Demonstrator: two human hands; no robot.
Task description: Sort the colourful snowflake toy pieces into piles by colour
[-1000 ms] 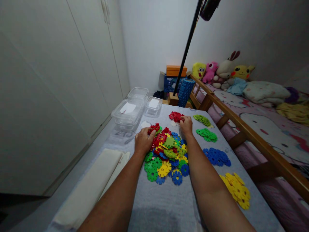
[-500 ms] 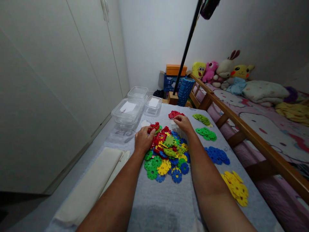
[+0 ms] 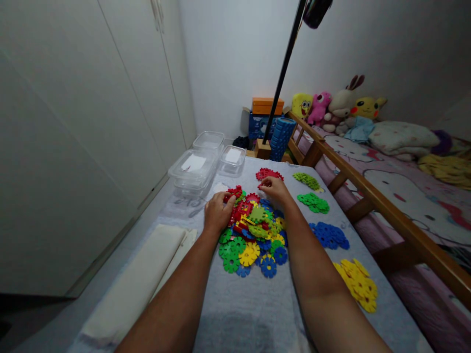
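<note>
Your left hand [image 3: 217, 213] lay on the far left edge of the mixed pile [image 3: 253, 235], with its fingers curled onto the red pieces [image 3: 235, 192]. Whether they gripped one could not be told. Your right hand [image 3: 275, 189] sat at the pile's far edge, fingertips drawn together by a red piece [image 3: 253, 197], hold unclear. The sorted red heap [image 3: 268, 174] lay just beyond that hand.

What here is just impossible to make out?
- Head view: whether the right hand pinches a piece; its curled fingers hide it.
- Head view: pieces of the mixed pile under the left hand.
- Head view: the dark object atop the pole, cut off by the top edge.
</note>
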